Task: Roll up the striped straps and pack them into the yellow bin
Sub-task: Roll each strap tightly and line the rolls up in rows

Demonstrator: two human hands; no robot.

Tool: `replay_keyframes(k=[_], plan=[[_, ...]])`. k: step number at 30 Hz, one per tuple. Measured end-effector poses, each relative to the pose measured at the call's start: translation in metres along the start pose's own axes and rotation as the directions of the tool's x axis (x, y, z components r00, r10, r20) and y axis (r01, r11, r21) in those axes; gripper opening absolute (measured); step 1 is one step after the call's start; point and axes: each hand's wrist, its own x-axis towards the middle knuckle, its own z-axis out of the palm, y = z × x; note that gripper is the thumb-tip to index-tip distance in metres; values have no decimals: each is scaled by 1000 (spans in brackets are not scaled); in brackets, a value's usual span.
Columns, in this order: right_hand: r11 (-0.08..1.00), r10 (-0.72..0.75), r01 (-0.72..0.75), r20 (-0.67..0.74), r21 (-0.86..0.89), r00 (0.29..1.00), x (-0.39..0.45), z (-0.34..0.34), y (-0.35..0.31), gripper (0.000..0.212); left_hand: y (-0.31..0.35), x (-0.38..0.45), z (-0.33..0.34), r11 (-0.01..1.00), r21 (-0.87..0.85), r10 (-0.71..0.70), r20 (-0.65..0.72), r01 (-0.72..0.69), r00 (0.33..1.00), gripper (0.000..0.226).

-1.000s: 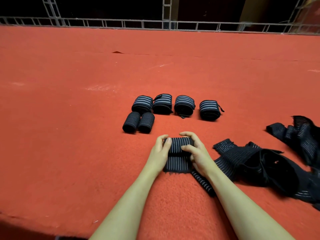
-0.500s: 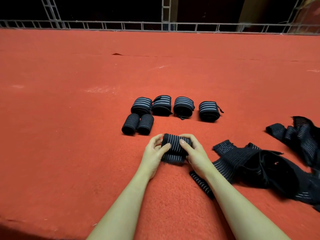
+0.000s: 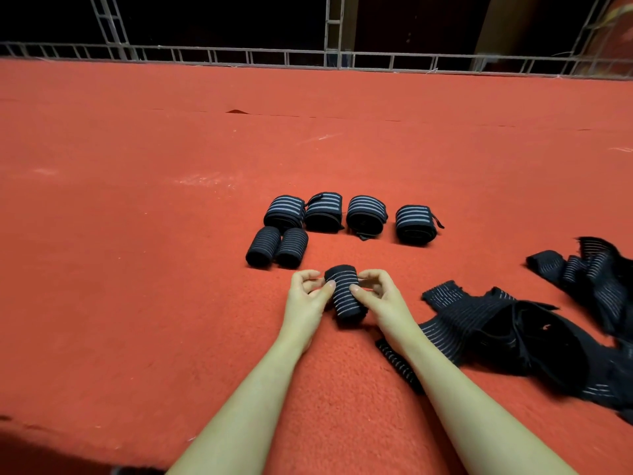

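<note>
Both hands pinch a rolled black strap with thin white stripes (image 3: 345,295) on the red felt surface (image 3: 137,269): left hand (image 3: 306,299) fingertips on its left side, right hand (image 3: 378,298) on its right. Looks light, soft, springy, likely to unroll; best held across the roll. Six finished rolls (image 3: 325,214) just beyond, unrolled straps (image 3: 507,323) to the right; yellow bin not in view

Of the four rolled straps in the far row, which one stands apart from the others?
The rightmost roll: a clear gap of red carpet separates it from the other three, which sit close together.
</note>
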Motion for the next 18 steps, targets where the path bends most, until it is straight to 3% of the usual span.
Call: replay_keyframes(k=[4, 8, 11, 15, 18], plan=[[998, 49, -48, -51, 32, 997, 9, 5, -7, 33, 7, 4, 5, 993, 108, 43, 23, -45, 999, 11], [998, -20, 29, -152, 56, 988, 28, 16, -19, 35, 24, 20, 5, 942, 293, 130, 128, -163, 983, 29], [998, -55, 61, -162, 29, 985, 52, 21, -24, 30, 42, 41, 5, 825, 517, 183, 137, -228, 974, 34], [995, -90, 81, -183, -55, 979, 84, 26, -26, 29, 57, 63, 3, 701, 663, 239, 130, -263, 962, 37], [989, -69, 44, -179, -142, 981, 102, 31, -18, 27, 51, 77, -4, 492, 815, 299, 172, -306, 939, 31]])
